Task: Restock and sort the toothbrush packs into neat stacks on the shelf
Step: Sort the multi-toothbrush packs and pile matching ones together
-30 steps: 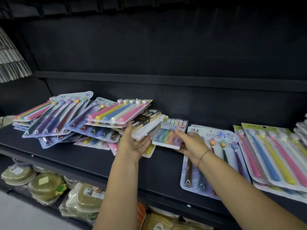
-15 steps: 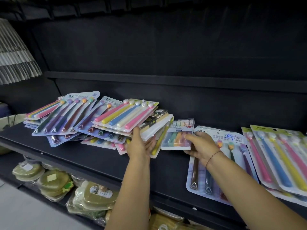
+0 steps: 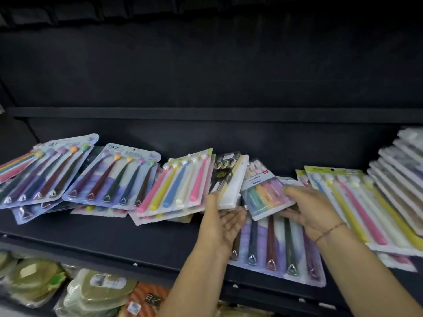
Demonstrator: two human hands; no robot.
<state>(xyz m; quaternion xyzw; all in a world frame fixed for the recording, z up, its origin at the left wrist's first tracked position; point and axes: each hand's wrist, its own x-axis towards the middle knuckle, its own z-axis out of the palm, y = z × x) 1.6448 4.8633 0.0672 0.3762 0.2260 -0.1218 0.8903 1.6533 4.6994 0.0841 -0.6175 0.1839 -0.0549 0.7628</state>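
The long black shelf (image 3: 114, 243) carries everything. My biggest worry is the slanted heap of purple-carded toothbrush packs (image 3: 109, 179) on its left. The cards overlap at loose angles, so I judge that a tug at the near end could send them sliding toward the front lip. Next, the pastel-handled blister pack (image 3: 176, 191) leans against the flat white-and-black boxed pack (image 3: 231, 186). The left hand (image 3: 220, 225) seems to pinch that box's lower edge, thumb above and fingers beneath, though blur makes the grip hard to confirm. If I pull the box out fast, the pastel pack may drop. The purple card of dark-handled brushes (image 3: 274, 252) lies close to the shelf's front edge under the right forearm, where a careless sweep could knock it off. Smallest is the little clear pack of pastel brushes (image 3: 267, 197), clamped in the right hand (image 3: 313, 213) with the thumb on top. Its plastic looks slick and could slip.
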